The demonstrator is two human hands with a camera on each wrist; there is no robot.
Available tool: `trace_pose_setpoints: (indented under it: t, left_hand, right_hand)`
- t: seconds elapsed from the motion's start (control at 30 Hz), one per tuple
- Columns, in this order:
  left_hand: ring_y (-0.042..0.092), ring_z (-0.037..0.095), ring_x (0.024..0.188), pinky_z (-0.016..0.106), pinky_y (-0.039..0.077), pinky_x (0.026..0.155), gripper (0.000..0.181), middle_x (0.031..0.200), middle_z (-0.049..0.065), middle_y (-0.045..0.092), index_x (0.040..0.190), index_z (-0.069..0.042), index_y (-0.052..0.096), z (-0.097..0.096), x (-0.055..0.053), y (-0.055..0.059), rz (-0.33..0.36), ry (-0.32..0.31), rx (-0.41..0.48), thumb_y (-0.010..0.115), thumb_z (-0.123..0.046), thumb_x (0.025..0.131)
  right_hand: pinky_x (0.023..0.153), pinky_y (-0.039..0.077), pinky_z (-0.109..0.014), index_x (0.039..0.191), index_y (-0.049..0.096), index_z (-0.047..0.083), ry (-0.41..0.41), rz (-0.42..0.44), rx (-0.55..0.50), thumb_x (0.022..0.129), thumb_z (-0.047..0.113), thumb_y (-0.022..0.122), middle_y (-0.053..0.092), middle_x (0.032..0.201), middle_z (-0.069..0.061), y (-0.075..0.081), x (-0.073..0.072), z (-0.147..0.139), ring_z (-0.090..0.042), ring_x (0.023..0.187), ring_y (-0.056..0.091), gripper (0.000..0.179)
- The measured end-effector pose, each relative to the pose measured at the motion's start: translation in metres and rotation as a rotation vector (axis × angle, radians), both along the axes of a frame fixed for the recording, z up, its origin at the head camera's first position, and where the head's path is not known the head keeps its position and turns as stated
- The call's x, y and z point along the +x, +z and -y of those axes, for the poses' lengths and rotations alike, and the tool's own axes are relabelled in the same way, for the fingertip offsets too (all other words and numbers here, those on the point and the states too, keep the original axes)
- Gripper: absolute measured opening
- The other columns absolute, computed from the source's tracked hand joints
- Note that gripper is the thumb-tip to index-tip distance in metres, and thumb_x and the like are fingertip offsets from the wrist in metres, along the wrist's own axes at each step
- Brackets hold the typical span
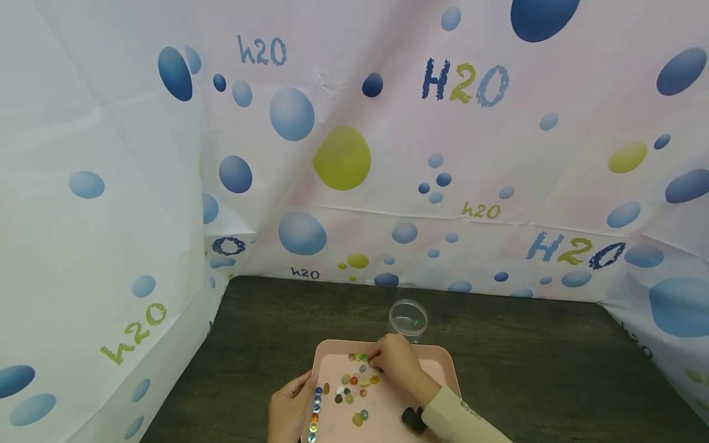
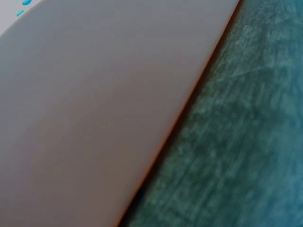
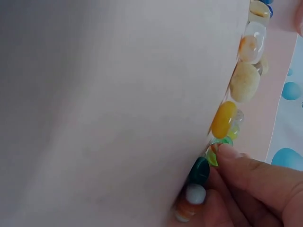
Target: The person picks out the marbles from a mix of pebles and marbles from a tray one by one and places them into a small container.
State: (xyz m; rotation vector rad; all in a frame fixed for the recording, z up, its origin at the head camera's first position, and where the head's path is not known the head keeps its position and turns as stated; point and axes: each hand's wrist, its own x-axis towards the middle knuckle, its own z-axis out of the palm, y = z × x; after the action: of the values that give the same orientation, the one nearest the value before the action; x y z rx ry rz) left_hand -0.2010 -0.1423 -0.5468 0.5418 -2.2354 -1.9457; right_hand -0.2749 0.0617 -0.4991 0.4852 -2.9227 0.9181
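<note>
A pink tray (image 1: 388, 418) holds marbles and polished stones. My right hand (image 1: 399, 363) is over its far part, thumb and fingertip pinching a clear glass marble (image 3: 212, 157) with green and orange inside. Left of those fingertips, a short row of marbles (image 1: 358, 357) lies along the far side. A dark green stone (image 3: 200, 171) and a white-and-orange one (image 3: 189, 201) show close by the fingers in the right wrist view. My left hand (image 1: 289, 407) grips the tray's left rim, beside a column of blue, orange and yellow marbles (image 1: 316, 408).
Behind the tray stands a clear round container (image 1: 408, 318) with a few small pieces inside. Mixed stones (image 1: 353, 381) lie scattered mid-tray, and black stones (image 1: 412, 419) sit near the right forearm. A dark wooden table (image 1: 526, 363) meets a printed curtain (image 1: 388, 184) at the back.
</note>
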Motion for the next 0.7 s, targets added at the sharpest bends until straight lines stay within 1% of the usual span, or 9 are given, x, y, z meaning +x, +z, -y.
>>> trace_pose_setpoints:
  t: [0.1,0.27,0.37,0.5,0.6,0.7]
  left_hand:
    - [0.072,0.019,0.086,0.029,0.06,0.071,0.046,0.106,0.019,0.075,0.118,0.003,0.071,0.001,0.0,0.0,0.013,0.001,0.0,0.071,-0.036,0.092]
    - [0.072,0.018,0.084,0.03,0.061,0.07,0.047,0.106,0.019,0.075,0.118,0.003,0.07,0.002,0.001,-0.001,0.017,-0.012,0.026,0.071,-0.036,0.092]
    - [0.072,0.02,0.085,0.031,0.061,0.07,0.046,0.105,0.019,0.076,0.118,0.003,0.07,0.003,0.001,0.0,0.004,-0.018,0.015,0.071,-0.036,0.093]
    - [0.072,0.024,0.093,0.034,0.061,0.076,0.043,0.106,0.017,0.076,0.117,0.001,0.072,0.003,0.002,0.001,-0.009,-0.009,-0.035,0.069,-0.035,0.094]
    - [0.071,0.026,0.098,0.034,0.061,0.079,0.042,0.108,0.017,0.075,0.117,0.001,0.072,0.003,0.003,0.001,-0.012,-0.009,-0.036,0.069,-0.034,0.094]
    - [0.071,0.025,0.097,0.032,0.061,0.078,0.039,0.108,0.018,0.075,0.116,0.001,0.072,0.002,0.002,0.001,-0.013,-0.003,-0.03,0.07,-0.031,0.094]
  right_hand:
    - [0.053,0.049,-0.016,0.081,0.081,0.008,0.018,0.009,-0.017,0.076,0.004,0.082,0.078,0.084,-0.003,0.0,-0.001,-0.001,-0.009,0.067,0.066,0.007]
    - [0.052,0.049,-0.019,0.083,0.081,0.008,0.034,0.099,-0.161,0.077,0.009,0.082,0.078,0.081,-0.005,0.0,-0.004,-0.01,-0.007,0.063,0.064,0.005]
    - [0.053,0.05,-0.023,0.084,0.082,0.009,0.025,0.184,-0.262,0.078,0.013,0.082,0.077,0.078,-0.006,0.002,-0.005,-0.017,-0.011,0.061,0.065,0.007]
    - [0.058,0.053,-0.028,0.09,0.082,0.008,0.006,0.302,-0.372,0.08,0.017,0.082,0.077,0.08,-0.006,0.005,-0.004,-0.022,-0.015,0.064,0.066,0.013]
    - [0.064,0.058,-0.031,0.096,0.08,0.006,-0.01,0.396,-0.467,0.082,0.02,0.081,0.078,0.085,-0.007,0.007,-0.003,-0.026,-0.015,0.069,0.069,0.02]
    - [0.073,0.061,-0.031,0.106,0.077,0.0,-0.023,0.503,-0.617,0.086,0.019,0.078,0.078,0.092,-0.009,0.008,-0.004,-0.03,-0.015,0.079,0.074,0.027]
